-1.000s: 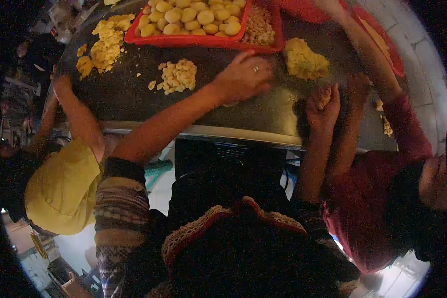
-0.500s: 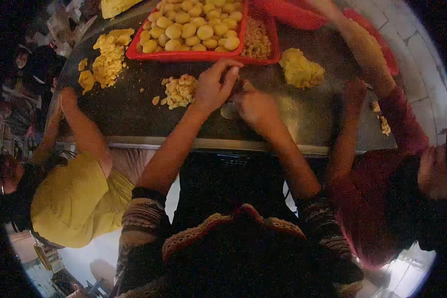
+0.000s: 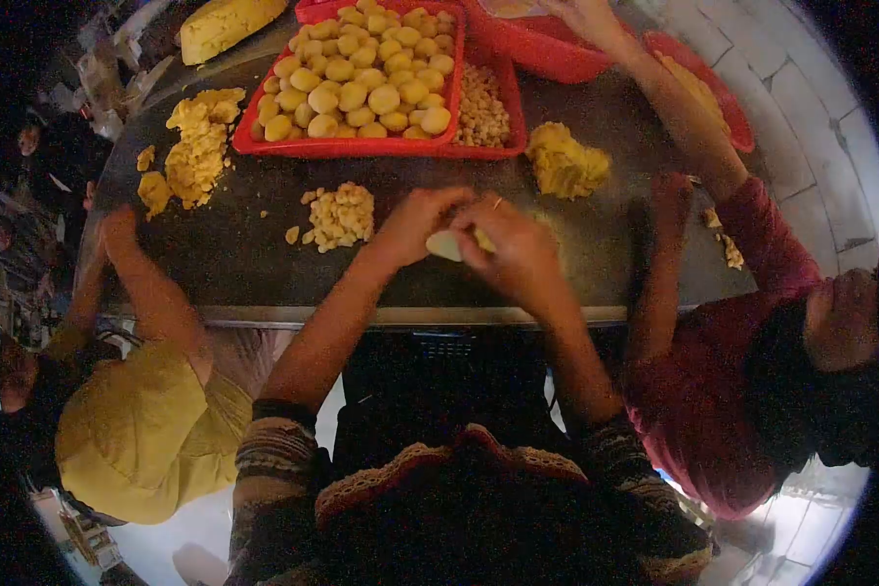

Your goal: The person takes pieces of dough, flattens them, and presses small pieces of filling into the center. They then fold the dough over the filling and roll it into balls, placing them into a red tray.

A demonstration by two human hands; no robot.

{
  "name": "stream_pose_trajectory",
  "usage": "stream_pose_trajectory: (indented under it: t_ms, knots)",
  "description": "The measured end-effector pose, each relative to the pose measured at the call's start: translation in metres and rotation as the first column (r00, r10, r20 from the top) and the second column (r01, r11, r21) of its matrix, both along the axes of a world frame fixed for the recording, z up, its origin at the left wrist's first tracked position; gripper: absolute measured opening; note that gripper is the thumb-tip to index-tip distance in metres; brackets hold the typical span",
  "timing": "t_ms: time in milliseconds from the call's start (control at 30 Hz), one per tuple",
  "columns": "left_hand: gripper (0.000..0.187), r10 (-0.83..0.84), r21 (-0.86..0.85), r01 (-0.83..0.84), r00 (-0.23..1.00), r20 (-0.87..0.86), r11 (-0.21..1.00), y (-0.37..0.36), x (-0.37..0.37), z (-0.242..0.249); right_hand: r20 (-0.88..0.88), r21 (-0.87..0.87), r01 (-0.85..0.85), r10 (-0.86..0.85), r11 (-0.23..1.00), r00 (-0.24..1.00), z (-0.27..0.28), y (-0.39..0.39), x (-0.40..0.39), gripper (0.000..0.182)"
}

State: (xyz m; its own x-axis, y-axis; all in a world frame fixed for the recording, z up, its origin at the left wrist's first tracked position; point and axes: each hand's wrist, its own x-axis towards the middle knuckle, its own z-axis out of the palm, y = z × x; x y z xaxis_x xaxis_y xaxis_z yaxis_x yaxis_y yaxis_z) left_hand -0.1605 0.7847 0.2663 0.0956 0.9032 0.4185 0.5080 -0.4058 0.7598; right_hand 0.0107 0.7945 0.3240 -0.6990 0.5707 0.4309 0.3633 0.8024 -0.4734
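My left hand (image 3: 415, 227) and my right hand (image 3: 518, 246) meet over the near part of the dark table. Between them shows a pale, flat, rounded piece of dough (image 3: 443, 244), with my right thumb against its edge. The right fingers curl closed around it, and a ring shows on one of them. My left fingers are bent and pressed together by the right fingertips; what they hold is hidden. To the left lies a pile of small pale lumps (image 3: 340, 217). A crumpled yellow dough mass (image 3: 566, 161) rests to the right, beyond my right hand.
A red tray (image 3: 342, 148) of round yellow balls stands at the back, overlapping another red tray (image 3: 518, 137) with small lumps. Crumbly yellow dough (image 3: 197, 146) lies left, a larger yellow block (image 3: 230, 27) behind. Co-workers' arms reach in from the left (image 3: 151, 264) and right (image 3: 693, 127).
The view has shifted, so the trays and dough appear further left. My hands have come closer together, and the pale piece is now lifted between them. The right co-worker's arm reaches further back.
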Motion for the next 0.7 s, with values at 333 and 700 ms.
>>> stream_pose_trajectory:
  t_ms: [333,700]
  knots:
    - [0.011,-0.006,-0.438,0.079,0.986,0.166,0.895,0.005,0.019,0.001,0.038,-0.133,0.247,-0.244,0.96,0.969,0.02,0.02,0.011,0.03]
    - [0.013,-0.041,-0.208,0.056,0.996,0.074,0.977,0.019,0.013,-0.052,0.135,-0.075,0.062,-0.052,0.995,0.99,-0.008,0.02,-0.008,0.021]
